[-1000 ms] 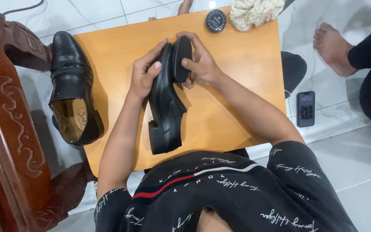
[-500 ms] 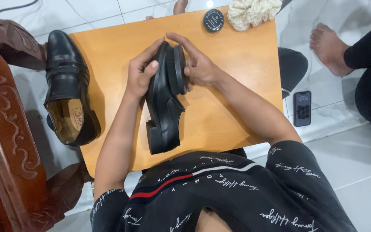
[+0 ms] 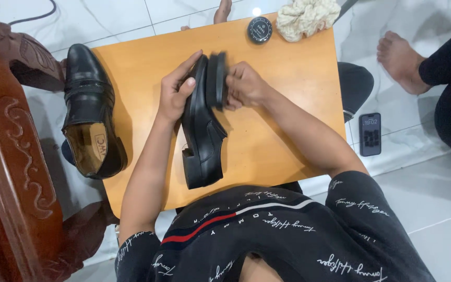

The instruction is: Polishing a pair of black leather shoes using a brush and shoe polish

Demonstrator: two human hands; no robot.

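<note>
On the orange board (image 3: 288, 130), glossy black shoe (image 3: 202, 130) in left hand (image 3: 176, 94).

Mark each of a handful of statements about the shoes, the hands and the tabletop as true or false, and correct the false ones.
1. The left hand grips the black shoe near its toe. True.
2. The right hand presses a dark brush against that shoe. True.
3. The second shoe stands on the white floor. False: it lies at the left edge of the orange table.
4. The polish tin sits open. False: its round lid is on.
5. A cream cloth lies beside the tin. True.
6. The phone rests on the table. False: it lies on the floor.
</note>
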